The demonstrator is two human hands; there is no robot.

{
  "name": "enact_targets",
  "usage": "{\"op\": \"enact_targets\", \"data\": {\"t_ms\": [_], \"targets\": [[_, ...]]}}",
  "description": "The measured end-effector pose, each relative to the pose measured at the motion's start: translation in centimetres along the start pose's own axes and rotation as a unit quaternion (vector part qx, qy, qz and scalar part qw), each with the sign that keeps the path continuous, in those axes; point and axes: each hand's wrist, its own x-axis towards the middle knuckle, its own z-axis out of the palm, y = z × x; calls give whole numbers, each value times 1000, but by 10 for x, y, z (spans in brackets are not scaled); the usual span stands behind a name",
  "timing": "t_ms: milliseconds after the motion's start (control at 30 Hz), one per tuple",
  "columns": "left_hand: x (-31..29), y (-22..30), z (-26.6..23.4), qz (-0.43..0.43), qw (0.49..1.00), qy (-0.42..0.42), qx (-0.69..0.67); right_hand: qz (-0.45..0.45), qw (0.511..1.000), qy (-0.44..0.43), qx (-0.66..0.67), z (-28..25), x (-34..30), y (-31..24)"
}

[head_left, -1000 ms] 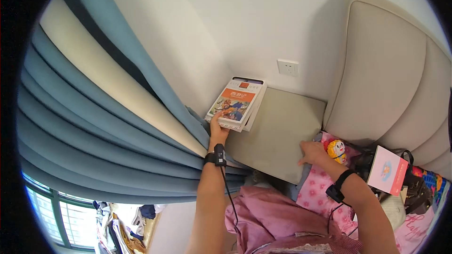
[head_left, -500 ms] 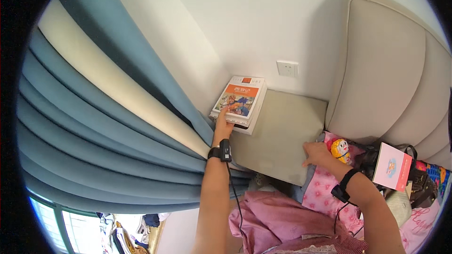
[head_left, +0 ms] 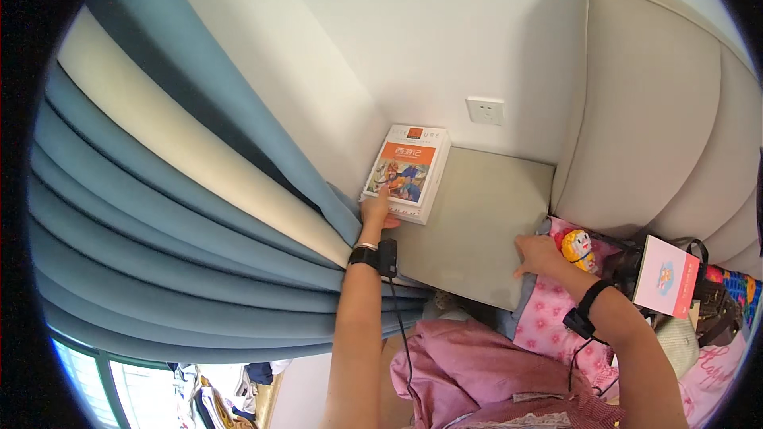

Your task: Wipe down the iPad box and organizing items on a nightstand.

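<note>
A white book with an orange title band and a colourful picture (head_left: 407, 171) tops a small stack at the far left corner of a grey-beige nightstand (head_left: 489, 206). My left hand (head_left: 376, 210) is at the stack's near left corner, its thumb on the cover and its fingers bent along the near edge. The lower books are mostly hidden beneath the top one. Resting at the nightstand's right edge, my right hand (head_left: 538, 254) has its fingers apart and holds nothing. Both wrists wear black straps with cabled boxes.
Blue and cream curtains (head_left: 199, 230) hang close on the left. A padded headboard (head_left: 652, 103) rises at right. On the bed lie a yellow-haired toy figure (head_left: 579, 250), a pink-and-white booklet (head_left: 666, 276) and bags. A wall socket (head_left: 485, 110) sits behind the nightstand.
The top book has shifted slightly so the stack looks more even. My left hand has slid a little down and left on the cover. My right hand has barely moved.
</note>
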Motion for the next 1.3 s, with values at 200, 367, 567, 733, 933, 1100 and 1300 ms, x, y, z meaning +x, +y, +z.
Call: {"op": "enact_targets", "data": {"t_ms": [200,367,567,733,933,1100,1300], "targets": [[6,-11,7,166,967,183,56,4,1000,-6,-6,8,5,6],[15,-32,-7,231,962,143,-27,1,1000,-12,-1,8,7,0],[10,-60,-10,272,918,274,90,-14,1000,6,13,14,7,4],[-28,-63,44,327,879,211,276,-26,999,23,24,17,7,5],[-63,7,65,125,886,219,389,-5,1000,21,19,12,13,8],[-55,125,32,511,567,428,483,-7,1000,-9,10,11,11,3],[-63,297,-15,544,441,558,446,-4,999,6,31,12,-6,5]]}}
